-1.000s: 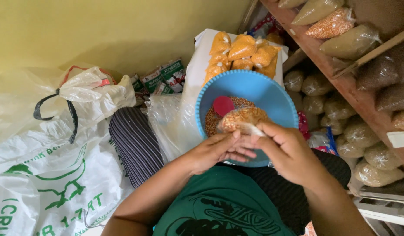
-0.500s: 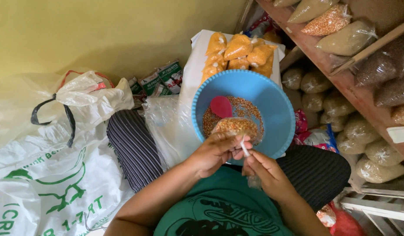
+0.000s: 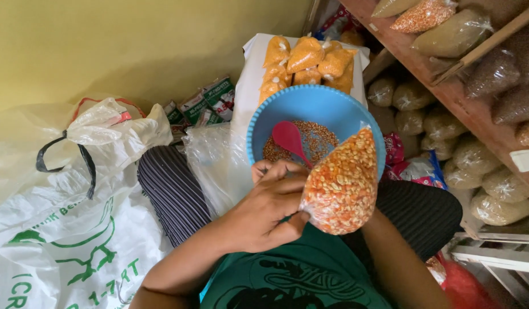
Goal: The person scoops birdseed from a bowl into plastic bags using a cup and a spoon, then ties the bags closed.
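Just near of the round blue plastic bowl (image 3: 316,109), the left hand (image 3: 270,209) pinches a clear plastic bag of orange kernels (image 3: 340,186), while the right hand is hidden behind it, grip unclear.

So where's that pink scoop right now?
The pink scoop lies inside the blue bowl on the loose kernels, just above the left hand and left of the filled bag.

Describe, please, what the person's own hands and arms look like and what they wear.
Both arms are bare to above the elbow, with no sleeves reaching them. The left hand wears no glove, ring or watch that shows. The right hand is hidden behind the bag; its forearm is bare too. A green printed shirt covers the chest.
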